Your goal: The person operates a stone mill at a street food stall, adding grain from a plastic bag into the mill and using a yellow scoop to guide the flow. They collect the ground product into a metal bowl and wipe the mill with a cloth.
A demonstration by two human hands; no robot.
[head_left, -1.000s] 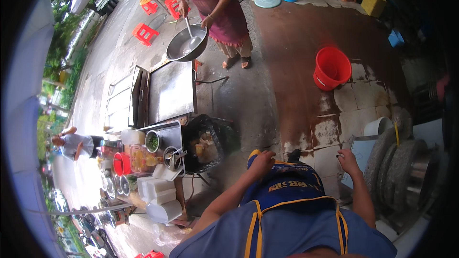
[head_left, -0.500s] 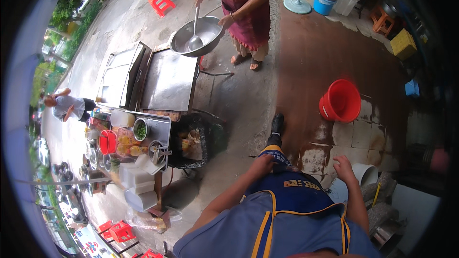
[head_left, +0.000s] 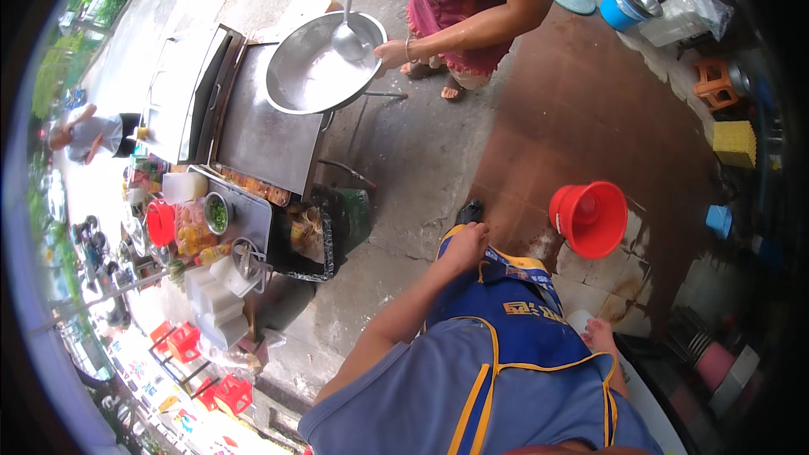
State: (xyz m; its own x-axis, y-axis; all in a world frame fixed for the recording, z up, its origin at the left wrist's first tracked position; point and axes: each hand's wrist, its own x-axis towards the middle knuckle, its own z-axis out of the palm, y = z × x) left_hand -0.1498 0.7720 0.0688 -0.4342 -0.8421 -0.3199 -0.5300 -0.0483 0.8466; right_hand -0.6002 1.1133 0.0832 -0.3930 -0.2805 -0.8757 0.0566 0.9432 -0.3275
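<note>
My left hand [head_left: 468, 244] hangs in front of the blue apron [head_left: 480, 299], its fingers curled in with nothing visible in them. Lower down at my right side, my right hand [head_left: 600, 335] is beside the apron's edge, fingers bent, seemingly holding nothing. Ahead of me a person in a dark pink apron [head_left: 430, 0] grips a large metal basin [head_left: 286, 88] by its rim. A ladle [head_left: 348, 42] stands in that basin, with a whitish residue at the bottom. Neither of my hands touches the basin or the red bucket [head_left: 581, 243] on the floor.
A flat metal griddle [head_left: 265, 131] and a bin with a black liner [head_left: 308, 265] stand at left, near white foam boxes [head_left: 215, 307] and a bowl of chopped greens [head_left: 219, 213]. A blue bucket [head_left: 618, 13] and a yellow crate [head_left: 733, 143] are at far right. Another person [head_left: 97, 135] stands outside.
I have moved forward; the person with the basin and the griddle look closer. The basin has tipped more toward me. My right hand has dropped lower beside the apron.
</note>
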